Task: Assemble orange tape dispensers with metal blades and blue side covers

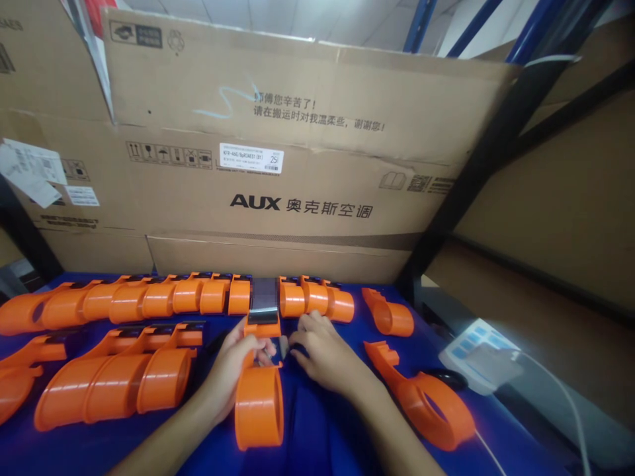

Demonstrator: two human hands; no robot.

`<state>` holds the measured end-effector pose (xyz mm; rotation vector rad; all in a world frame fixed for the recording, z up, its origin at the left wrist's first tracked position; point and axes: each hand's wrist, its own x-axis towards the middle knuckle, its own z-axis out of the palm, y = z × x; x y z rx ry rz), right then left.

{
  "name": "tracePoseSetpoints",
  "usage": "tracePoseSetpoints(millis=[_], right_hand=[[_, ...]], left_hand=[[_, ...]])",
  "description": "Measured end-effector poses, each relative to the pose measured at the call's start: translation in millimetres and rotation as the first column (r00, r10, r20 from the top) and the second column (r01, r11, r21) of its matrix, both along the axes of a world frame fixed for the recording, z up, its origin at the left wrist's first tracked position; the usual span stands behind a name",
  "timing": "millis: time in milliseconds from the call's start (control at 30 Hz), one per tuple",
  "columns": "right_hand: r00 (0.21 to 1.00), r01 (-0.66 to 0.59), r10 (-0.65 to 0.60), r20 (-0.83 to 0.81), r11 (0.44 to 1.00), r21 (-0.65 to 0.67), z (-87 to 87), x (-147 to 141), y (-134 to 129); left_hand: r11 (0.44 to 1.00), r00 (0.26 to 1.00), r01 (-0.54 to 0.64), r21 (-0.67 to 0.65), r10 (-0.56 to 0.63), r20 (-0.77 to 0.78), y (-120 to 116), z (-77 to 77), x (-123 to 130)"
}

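Observation:
My left hand (238,360) is closed round the neck of an orange plastic tape dispenser (259,406), whose round hub points toward me. At its far end, just beyond my fingers, is a dark grey strip (264,297) with a pale, toothed-looking edge. My right hand (322,354) is on the right side of the dispenser, fingers curled. A small grey piece (284,347) shows at its fingertips, too small to name. The thumb and finger of my left hand come close to that piece.
Orange dispensers (159,301) with black parts stand in a row along the back. Several more (161,380) lie at left, two (429,403) at right. A white power strip (479,357) with a cable sits on the blue surface. Behind stands a large cardboard box (307,165).

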<state>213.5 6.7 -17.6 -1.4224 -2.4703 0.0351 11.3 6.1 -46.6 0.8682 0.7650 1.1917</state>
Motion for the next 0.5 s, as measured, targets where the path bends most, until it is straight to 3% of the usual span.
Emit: tracePoseSetpoints(millis=[133,333,500], right_hand=[[0.994,0.007,-0.004,-0.108,1.0,0.029,0.7,-1.2,2.7],[0.929,0.121,-0.102,-0.356,0.992,0.031,4.8,4.2,4.5],[0.764,0.147,-0.068,-0.642,0.987,0.071,7.0,-1.5,3.7]], left_hand=[[0.999,0.999,0.021,0.027,-0.02,-0.037,-0.2,-0.5,0.6],[0.998,0.995,0.048,0.048,-0.043,-0.09,2.6,-3.3,-0.2],[0.998,0.992,0.047,0.052,-0.04,-0.122,5.4,-8.4,-0.2]])
